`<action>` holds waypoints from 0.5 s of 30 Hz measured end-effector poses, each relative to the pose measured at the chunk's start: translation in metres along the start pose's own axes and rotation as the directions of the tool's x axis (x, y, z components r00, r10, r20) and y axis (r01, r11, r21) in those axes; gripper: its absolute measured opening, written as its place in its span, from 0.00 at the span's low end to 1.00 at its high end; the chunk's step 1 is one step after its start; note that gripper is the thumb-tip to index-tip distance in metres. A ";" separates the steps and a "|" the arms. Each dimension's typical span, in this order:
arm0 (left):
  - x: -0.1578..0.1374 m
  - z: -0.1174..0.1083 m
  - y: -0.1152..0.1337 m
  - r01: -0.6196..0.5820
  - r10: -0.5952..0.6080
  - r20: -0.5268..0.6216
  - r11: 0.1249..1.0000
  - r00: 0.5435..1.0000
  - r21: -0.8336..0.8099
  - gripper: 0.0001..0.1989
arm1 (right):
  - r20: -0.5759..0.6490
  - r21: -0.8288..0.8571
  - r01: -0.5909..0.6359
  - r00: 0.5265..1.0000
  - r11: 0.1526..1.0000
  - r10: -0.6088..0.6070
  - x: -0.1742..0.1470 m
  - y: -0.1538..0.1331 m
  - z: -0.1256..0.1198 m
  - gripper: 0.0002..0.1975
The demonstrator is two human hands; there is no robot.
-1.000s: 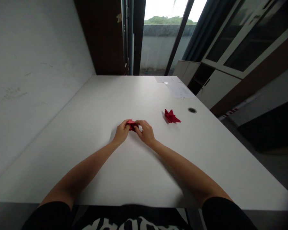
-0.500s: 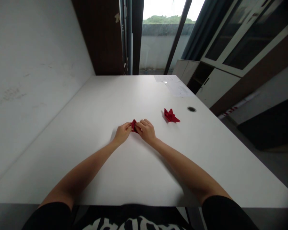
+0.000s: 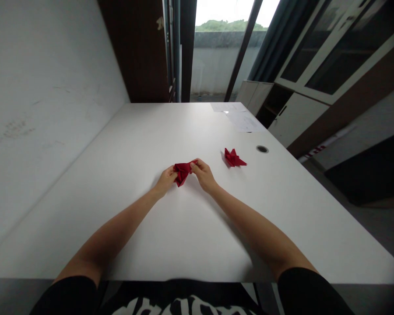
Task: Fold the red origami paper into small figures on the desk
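A piece of folded red paper [image 3: 183, 172] is stretched between my two hands above the white table [image 3: 170, 236]. My left hand [image 3: 166, 178] is closed on its left side, the fingers partly behind the paper. On the right, my right hand [image 3: 203, 173] pinches a narrow end of it between thumb and fingers. The middle of the paper shows open folds and a point hanging downward. Farther right lies a second folded red paper piece [image 3: 233, 158] with several pointed tips, touched by neither hand.
White paper sheets [image 3: 244, 120] lie at the table's far right. A round cable hole [image 3: 262, 149] sits near the right edge. A white wall [image 3: 52, 109] borders the table on the left. White cabinets [image 3: 297, 118] stand beyond the right edge.
My hands have moved slightly apart, and more of the folded red paper shows between them. My right hand has shifted from covering the paper to pinching its right end.
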State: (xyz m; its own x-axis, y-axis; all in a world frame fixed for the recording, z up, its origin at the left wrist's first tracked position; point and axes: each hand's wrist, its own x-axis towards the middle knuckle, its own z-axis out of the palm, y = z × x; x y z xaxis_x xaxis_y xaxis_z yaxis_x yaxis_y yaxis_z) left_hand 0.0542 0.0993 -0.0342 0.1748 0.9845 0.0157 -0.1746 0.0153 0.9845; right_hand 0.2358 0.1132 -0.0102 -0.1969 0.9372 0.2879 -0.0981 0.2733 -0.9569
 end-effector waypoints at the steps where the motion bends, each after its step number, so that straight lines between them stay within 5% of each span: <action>1: 0.000 0.000 0.000 0.021 -0.021 0.014 1.000 1.000 -0.018 0.18 | -0.006 0.082 -0.043 0.999 0.996 0.043 0.001 0.001 0.000 0.19; 5: -0.005 0.004 0.006 0.016 -0.013 0.096 0.999 0.995 -0.029 0.23 | -0.087 0.237 -0.164 0.978 0.957 0.189 0.001 0.007 0.001 0.20; 9: -0.006 0.006 0.010 -0.037 0.042 0.162 0.999 0.986 -0.034 0.29 | -0.205 0.195 -0.174 0.955 0.965 0.214 0.001 0.013 0.001 0.19; 12: -0.004 0.005 0.009 -0.023 0.023 0.086 1.000 0.996 0.001 0.26 | -0.266 0.148 -0.147 0.946 0.978 0.183 0.001 0.012 0.003 0.19; 15: -0.002 0.003 0.007 -0.019 0.022 -0.049 0.998 0.999 0.058 0.23 | -0.205 0.049 -0.064 0.976 0.997 0.073 -0.004 0.003 0.006 0.17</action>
State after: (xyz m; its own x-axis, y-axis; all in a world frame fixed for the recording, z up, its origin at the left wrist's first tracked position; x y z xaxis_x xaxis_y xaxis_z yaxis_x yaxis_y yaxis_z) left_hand 0.0552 0.0966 -0.0273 0.1233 0.9920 0.0283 -0.1211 -0.0133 0.9925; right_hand 0.2301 0.1089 -0.0145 0.0005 0.9791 0.2033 -0.1329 0.2016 -0.9704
